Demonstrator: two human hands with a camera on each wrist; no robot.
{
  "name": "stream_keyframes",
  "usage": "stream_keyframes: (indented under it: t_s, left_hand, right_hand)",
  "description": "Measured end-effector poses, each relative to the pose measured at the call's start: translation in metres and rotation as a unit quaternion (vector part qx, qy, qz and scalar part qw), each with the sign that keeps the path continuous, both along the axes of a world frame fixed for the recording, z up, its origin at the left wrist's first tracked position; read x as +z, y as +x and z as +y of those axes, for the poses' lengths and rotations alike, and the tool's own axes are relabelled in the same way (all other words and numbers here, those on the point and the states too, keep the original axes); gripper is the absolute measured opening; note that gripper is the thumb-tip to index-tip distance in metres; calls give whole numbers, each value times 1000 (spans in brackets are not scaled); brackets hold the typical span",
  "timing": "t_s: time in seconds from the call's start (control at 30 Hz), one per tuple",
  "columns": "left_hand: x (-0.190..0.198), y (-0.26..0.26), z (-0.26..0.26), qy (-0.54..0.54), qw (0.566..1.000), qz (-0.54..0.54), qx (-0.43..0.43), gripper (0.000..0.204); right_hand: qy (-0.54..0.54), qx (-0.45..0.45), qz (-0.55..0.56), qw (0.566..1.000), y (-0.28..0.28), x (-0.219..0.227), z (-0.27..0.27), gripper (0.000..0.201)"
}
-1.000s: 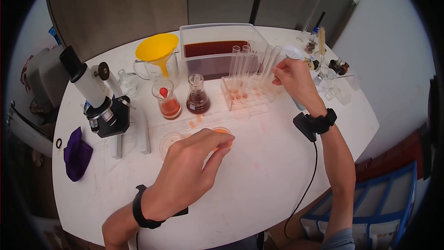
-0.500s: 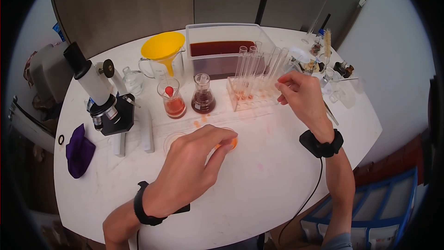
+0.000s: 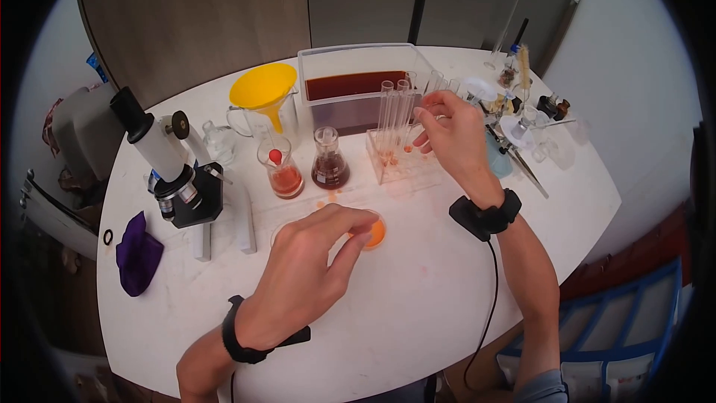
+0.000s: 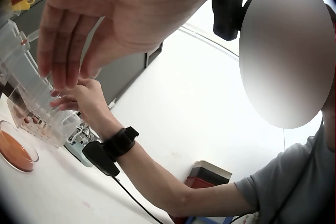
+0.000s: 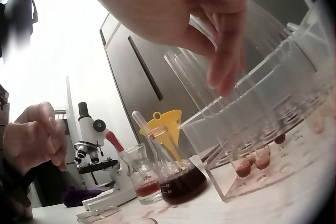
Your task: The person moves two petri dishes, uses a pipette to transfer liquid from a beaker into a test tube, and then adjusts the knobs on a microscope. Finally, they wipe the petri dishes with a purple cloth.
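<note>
My left hand [image 3: 309, 261] hovers over a petri dish [image 3: 376, 233] of orange liquid, thumb and forefinger a little apart, nothing between them. In the left wrist view its fingers [image 4: 65, 50] hang down loosely, above and to the side of that dish [image 4: 18, 153]. My right hand [image 3: 455, 138] is at a clear test tube rack [image 3: 384, 166], fingers loosely bent among the upright test tubes [image 3: 388, 116]. From the right wrist, fingertips [image 5: 224, 85] overlap the tubes behind. Several tubes in the rack [image 5: 215, 174] have reddish-orange bottoms.
Beyond the dish stand a beaker [image 3: 286, 183] with red liquid and a red-bulbed dropper, and a conical flask [image 3: 330, 172] of dark liquid. A yellow funnel [image 3: 262, 86], a plastic tub [image 3: 358, 112] and a microscope [image 3: 175, 172] surround them. Purple cloth [image 3: 139, 257] lies left; tweezers [image 3: 528, 172] lie right.
My right hand first drew back from the tubes at the rack's right side, then moved left over the rack. The left hand has stayed over the orange dish, and the head view shifted slightly.
</note>
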State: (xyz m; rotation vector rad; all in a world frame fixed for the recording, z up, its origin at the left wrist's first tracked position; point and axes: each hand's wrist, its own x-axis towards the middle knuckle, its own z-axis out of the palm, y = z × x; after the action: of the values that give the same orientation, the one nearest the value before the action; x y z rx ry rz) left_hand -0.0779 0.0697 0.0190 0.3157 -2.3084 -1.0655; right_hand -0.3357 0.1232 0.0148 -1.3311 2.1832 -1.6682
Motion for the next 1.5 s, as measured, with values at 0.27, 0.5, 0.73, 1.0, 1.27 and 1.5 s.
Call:
stream_keyframes:
  t_s: [0.27,0.5,0.73,1.0,1.27,1.5]
  left_hand:
    - [0,-10,-5,13,999,-2,34,26]
    - [-2,-23,-9,61,992,98,45,42]
    - [10,-13,-16,144,980,117,68,33]
    - [21,-1,-21,139,977,145,71,31]
    - [17,-2,-24,130,978,142,76,30]
    - [17,-1,-24,128,978,150,63,28]
  right_hand:
    - [-22,96,16,995,36,35,31,21]
    - [-28,219,-17,975,83,37,32,20]
    - [1,126,-58,990,59,49,24,20]
    - [113,14,85,990,7,-11,-11,25]
    - [-19,-13,51,998,5,8,-3,22]
    - [-58,124,23,990,68,63,42,17]
